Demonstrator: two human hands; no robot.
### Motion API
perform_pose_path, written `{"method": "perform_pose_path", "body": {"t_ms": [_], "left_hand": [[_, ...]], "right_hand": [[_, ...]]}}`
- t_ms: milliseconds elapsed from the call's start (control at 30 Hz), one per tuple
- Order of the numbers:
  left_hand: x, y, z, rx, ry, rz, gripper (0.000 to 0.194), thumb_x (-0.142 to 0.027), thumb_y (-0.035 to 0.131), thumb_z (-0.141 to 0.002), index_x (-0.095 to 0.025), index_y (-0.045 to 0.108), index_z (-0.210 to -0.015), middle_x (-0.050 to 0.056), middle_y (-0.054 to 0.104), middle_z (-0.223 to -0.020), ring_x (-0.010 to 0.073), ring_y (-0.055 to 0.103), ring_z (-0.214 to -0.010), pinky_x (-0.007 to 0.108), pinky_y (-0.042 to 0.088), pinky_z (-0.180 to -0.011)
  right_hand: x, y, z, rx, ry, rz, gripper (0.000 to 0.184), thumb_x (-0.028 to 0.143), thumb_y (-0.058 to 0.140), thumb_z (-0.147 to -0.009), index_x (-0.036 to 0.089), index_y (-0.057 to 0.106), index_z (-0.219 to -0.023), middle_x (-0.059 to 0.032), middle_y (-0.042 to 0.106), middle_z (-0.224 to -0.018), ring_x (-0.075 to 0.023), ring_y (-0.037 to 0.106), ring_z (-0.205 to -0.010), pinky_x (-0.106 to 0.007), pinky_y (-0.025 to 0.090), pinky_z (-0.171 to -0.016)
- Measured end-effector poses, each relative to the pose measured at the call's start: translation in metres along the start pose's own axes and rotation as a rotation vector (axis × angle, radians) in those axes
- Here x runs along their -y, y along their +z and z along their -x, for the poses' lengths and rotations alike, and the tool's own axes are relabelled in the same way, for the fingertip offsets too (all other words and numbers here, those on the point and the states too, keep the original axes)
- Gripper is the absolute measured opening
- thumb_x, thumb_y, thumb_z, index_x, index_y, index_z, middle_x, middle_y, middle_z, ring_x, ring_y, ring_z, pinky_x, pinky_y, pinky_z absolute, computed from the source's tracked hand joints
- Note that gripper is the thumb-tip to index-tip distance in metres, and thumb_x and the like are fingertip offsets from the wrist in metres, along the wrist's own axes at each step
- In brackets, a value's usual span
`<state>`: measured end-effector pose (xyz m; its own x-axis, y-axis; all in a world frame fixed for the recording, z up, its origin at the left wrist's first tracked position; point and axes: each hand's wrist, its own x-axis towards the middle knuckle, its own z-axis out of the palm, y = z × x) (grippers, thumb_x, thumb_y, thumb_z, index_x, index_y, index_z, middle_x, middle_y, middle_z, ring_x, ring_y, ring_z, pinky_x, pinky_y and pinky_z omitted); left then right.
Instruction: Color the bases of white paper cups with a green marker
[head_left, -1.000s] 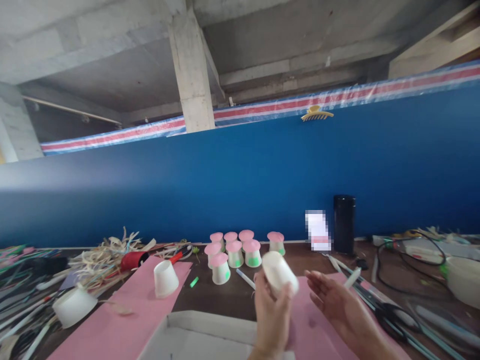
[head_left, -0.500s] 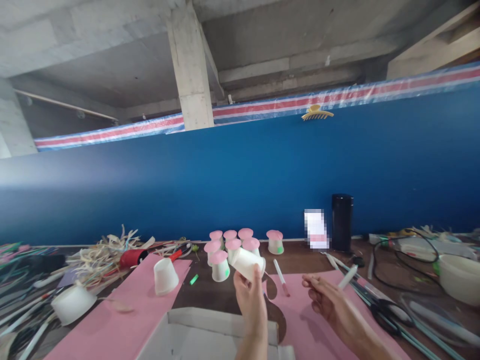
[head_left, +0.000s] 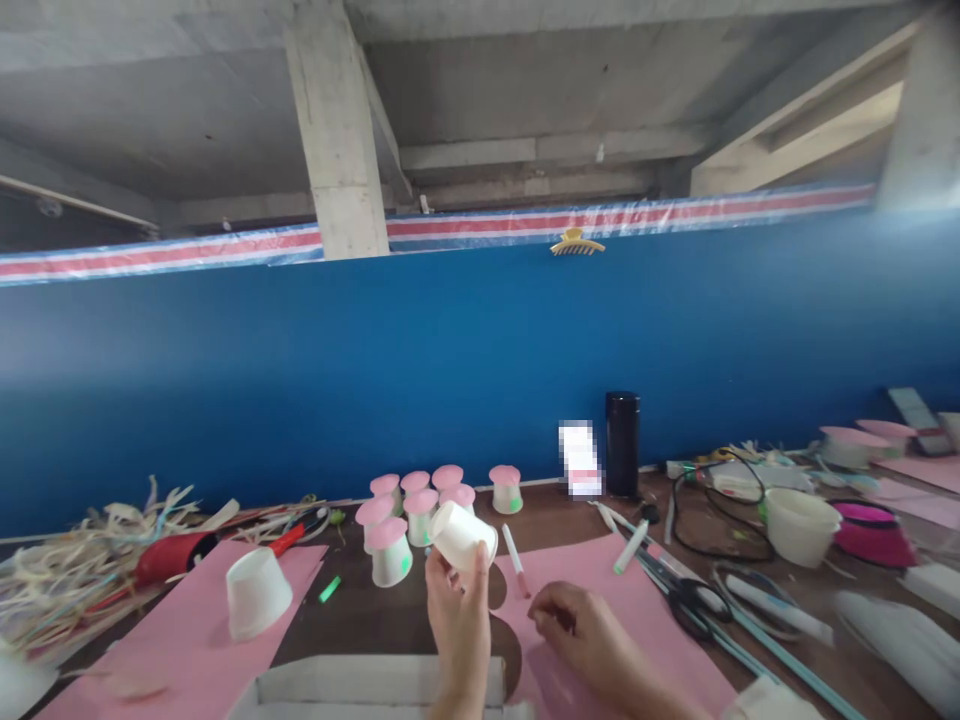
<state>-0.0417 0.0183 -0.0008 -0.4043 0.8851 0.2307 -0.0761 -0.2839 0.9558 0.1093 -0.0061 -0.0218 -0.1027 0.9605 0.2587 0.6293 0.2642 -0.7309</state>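
A white paper cup (head_left: 463, 535) is gripped in my left hand (head_left: 459, 615), tilted on its side above the dark table. The fingers wrap around its lower part, with the thumb on the near side. My right hand (head_left: 581, 630) is over the pink paper sheet (head_left: 592, 560), close to its curved cut edge. Its fingers are curled in; whether anything is between them is hidden. A red-ended marker (head_left: 516, 560) lies between the hands, and a green-tipped marker (head_left: 631, 547) lies beyond the right hand. Behind the left hand stand several white cups with pink round tops (head_left: 391, 552).
Another white cup (head_left: 256, 592) stands on the left pink sheet (head_left: 172, 640). A green cap (head_left: 330, 589) lies beside it. A white box (head_left: 360, 680) is in front. To the right are black-handled scissors (head_left: 697, 608), a black bottle (head_left: 622, 443) and a pale tub (head_left: 801, 525).
The view has turned right, bringing a pink bowl-like item into sight. My right hand has moved down nearer the pink sheet and its fingers have curled. My left hand still holds the cup.
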Motion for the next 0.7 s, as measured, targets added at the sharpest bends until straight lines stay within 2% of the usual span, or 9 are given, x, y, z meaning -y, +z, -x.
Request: {"method": "perform_pose_path", "body": {"t_ms": [167,267,333,433,567,700], "left_hand": [[0.0,-0.002,0.0,0.017,-0.011,-0.083,0.056,-0.052,0.061,-0.07,-0.014,0.053,-0.112,0.012,0.065,-0.1,0.0266,0.063,-0.085,0.036,0.046,-0.072],[-0.002,-0.002,0.002,0.042,-0.01,-0.094,0.057,-0.053,0.06,-0.07,-0.014,0.053,-0.111,0.012,0.065,-0.1,0.0267,0.063,-0.086,0.035,0.045,-0.072],[-0.005,-0.002,0.004,0.027,-0.019,-0.094,0.058,-0.055,0.06,-0.069,-0.014,0.054,-0.11,0.012,0.066,-0.099,0.0274,0.062,-0.085,0.036,0.045,-0.072],[-0.012,-0.001,0.007,0.015,-0.028,-0.084,0.057,-0.056,0.06,-0.069,-0.014,0.055,-0.108,0.012,0.066,-0.098,0.0279,0.062,-0.087,0.036,0.044,-0.073],[-0.017,-0.001,0.009,0.016,-0.033,-0.083,0.057,-0.056,0.059,-0.069,-0.014,0.056,-0.106,0.012,0.066,-0.098,0.0282,0.062,-0.087,0.037,0.044,-0.073],[-0.015,-0.002,0.009,0.019,-0.028,-0.079,0.056,-0.056,0.061,-0.067,-0.014,0.058,-0.104,0.011,0.066,-0.094,0.028,0.062,-0.086,0.036,0.045,-0.072]], "right_hand": [[-0.021,-0.028,-0.009,-0.198,0.152,0.184,0.025,0.032,0.04,-0.083,0.022,0.063,-0.084,-0.0023,0.067,-0.078,-0.0169,0.059,-0.068,-0.025,0.036,-0.059],[-0.033,-0.043,-0.011,-0.264,0.256,0.292,0.024,0.032,0.04,-0.083,0.024,0.062,-0.085,-0.0027,0.068,-0.082,-0.0181,0.061,-0.071,-0.026,0.035,-0.059],[-0.041,-0.05,-0.012,-0.278,0.312,0.352,0.024,0.032,0.039,-0.083,0.025,0.062,-0.088,-0.0029,0.068,-0.082,-0.0198,0.062,-0.075,-0.027,0.035,-0.059],[-0.052,-0.059,-0.013,-0.271,0.401,0.421,0.03,0.032,0.039,-0.082,0.026,0.06,-0.102,-0.0054,0.068,-0.087,-0.0239,0.064,-0.082,-0.03,0.038,-0.061],[-0.064,-0.067,-0.013,-0.251,0.488,0.495,0.042,0.038,0.04,-0.083,0.028,0.055,-0.12,-0.0106,0.063,-0.108,-0.0295,0.062,-0.093,-0.038,0.043,-0.068],[-0.072,-0.067,-0.014,-0.222,0.515,0.539,0.046,0.043,0.039,-0.084,0.031,0.051,-0.127,-0.0129,0.058,-0.119,-0.032,0.06,-0.099,-0.045,0.044,-0.074]]}}
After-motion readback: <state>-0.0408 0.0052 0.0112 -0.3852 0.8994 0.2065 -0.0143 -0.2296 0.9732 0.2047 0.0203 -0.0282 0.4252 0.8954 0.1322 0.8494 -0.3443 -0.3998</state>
